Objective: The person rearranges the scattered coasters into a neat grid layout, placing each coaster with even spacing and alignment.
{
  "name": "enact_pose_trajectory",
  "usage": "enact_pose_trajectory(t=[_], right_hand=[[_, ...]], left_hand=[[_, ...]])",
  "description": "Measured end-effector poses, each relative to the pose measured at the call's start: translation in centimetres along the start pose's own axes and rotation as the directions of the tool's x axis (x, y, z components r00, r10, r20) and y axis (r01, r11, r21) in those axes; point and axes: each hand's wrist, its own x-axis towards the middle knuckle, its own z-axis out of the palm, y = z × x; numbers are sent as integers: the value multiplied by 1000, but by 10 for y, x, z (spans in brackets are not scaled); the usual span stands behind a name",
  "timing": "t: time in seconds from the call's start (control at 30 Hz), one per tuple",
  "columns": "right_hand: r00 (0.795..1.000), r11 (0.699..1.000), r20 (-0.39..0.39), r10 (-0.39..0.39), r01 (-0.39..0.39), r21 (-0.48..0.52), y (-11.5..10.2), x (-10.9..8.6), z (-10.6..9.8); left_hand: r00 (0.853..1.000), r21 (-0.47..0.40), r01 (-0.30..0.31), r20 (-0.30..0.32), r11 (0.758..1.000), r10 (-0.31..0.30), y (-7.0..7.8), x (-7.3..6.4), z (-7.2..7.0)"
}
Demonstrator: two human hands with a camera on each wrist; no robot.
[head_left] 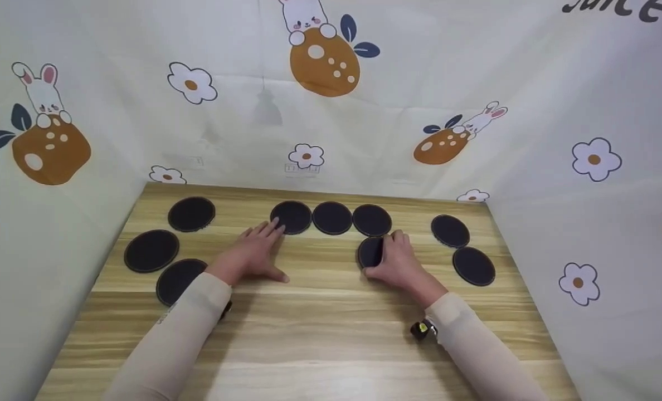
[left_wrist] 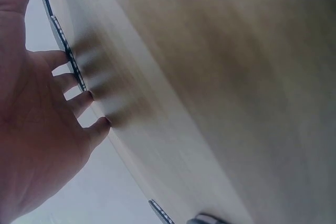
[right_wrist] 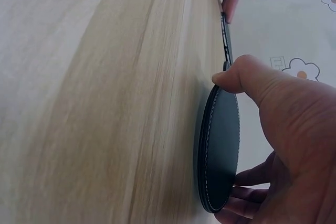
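Three round black coasters stand in a row at the back of the table. My left hand [head_left: 253,253] reaches over the wood with fingers spread, fingertips touching the near edge of the leftmost coaster [head_left: 291,214]. Beside it lie the middle coaster [head_left: 332,218] and the right coaster [head_left: 372,219]. Just below the right one, my right hand [head_left: 400,260] pinches another coaster [head_left: 369,253] by its edge, thumb on one side and fingers on the other. The right wrist view shows this coaster [right_wrist: 221,148] has pale stitching round its rim.
Three more coasters, one of them the far-left coaster [head_left: 151,250], lie on the left, the nearest partly behind the left sleeve [head_left: 191,312]. Two others, including the far-right coaster [head_left: 474,266], lie on the right. Patterned cloth [head_left: 225,139] hangs round the wooden table [head_left: 320,345].
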Motion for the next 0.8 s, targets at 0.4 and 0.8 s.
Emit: enact_pose_trajectory(t=[0.4, 0.8], right_hand=[[1000, 999, -5, -4, 4, -40, -3, 2, 2], [1000, 998, 11, 7, -6, -55, -2, 5, 4]], left_hand=[[1000, -19, 10, 2, 1000, -10, -2, 1, 1], [1000, -18, 6, -4, 1000, -6, -1, 1, 1]])
